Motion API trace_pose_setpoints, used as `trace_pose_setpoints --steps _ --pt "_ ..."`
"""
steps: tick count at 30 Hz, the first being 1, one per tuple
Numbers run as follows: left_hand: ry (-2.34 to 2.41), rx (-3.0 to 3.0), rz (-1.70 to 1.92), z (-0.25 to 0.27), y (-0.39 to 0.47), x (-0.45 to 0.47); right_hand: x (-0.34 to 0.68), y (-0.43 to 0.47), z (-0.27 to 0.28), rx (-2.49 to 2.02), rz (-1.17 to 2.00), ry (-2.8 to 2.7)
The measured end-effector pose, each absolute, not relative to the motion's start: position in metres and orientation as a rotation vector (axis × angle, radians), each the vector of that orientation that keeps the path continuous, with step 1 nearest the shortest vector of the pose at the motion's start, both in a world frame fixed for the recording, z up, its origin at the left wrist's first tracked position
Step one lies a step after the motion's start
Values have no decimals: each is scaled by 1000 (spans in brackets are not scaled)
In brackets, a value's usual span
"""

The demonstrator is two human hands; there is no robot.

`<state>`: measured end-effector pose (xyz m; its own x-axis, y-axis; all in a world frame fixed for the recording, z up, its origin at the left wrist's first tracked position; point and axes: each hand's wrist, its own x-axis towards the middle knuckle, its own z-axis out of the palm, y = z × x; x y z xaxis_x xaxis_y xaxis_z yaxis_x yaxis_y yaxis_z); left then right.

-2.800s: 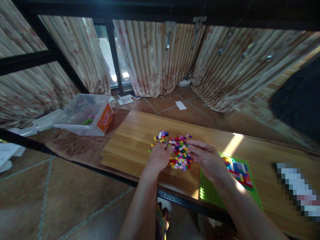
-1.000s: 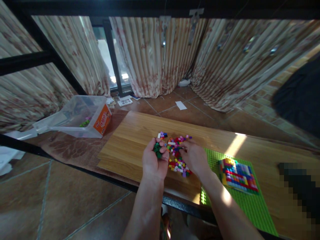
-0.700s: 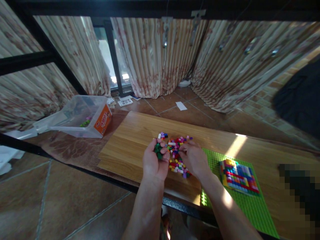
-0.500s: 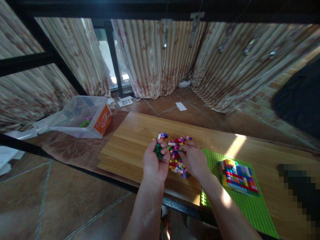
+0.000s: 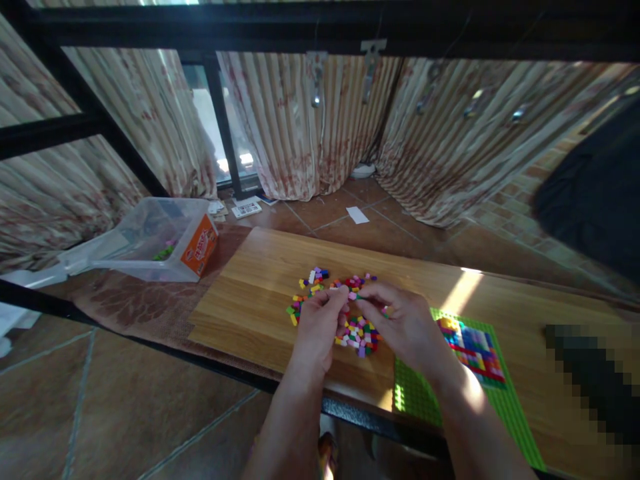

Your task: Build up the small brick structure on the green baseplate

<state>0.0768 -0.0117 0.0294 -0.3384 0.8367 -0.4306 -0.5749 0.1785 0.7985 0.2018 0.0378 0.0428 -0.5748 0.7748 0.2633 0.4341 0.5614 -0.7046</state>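
Observation:
My left hand (image 5: 320,321) is closed, palm turned inward, over the pile of toy bricks (image 5: 357,328). Its thumb and forefinger pinch a small pink toy brick (image 5: 353,296). Whether the dark green bricks are still inside its curled fingers is hidden. Facing it, my right hand (image 5: 400,319) pinches a small green toy brick (image 5: 359,297) against or very close to the pink one. Loose bricks in many colours lie beneath and around both hands. Under my right forearm is a green baseplate (image 5: 510,407) bearing a multicoloured block of joined bricks (image 5: 475,350).
The wooden board (image 5: 245,293) lies on a low table. At the left stands a clear plastic bin (image 5: 135,267) with an orange label and some bricks inside. A dark blurred object (image 5: 590,373) is at the right. A black metal frame (image 5: 200,30) crosses overhead, with striped curtains (image 5: 295,127) behind.
My left hand has turned from an open palm holding dark green bricks to a closed pinch. My right hand has lifted from the pile, bringing a green brick to the left fingertips. The view shifted slightly.

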Motion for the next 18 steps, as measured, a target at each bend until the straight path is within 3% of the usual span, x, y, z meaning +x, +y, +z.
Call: trace_pose_setpoints --steps 8,13,18 --pt "1300 368 1472 25 -9 84 201 38 34 -916 770 -2211" --pt "1206 282 1482 20 -6 87 200 40 21 -928 933 -2029" --pt "1402 415 1482 8 3 89 207 48 11 -1095 943 -1853"
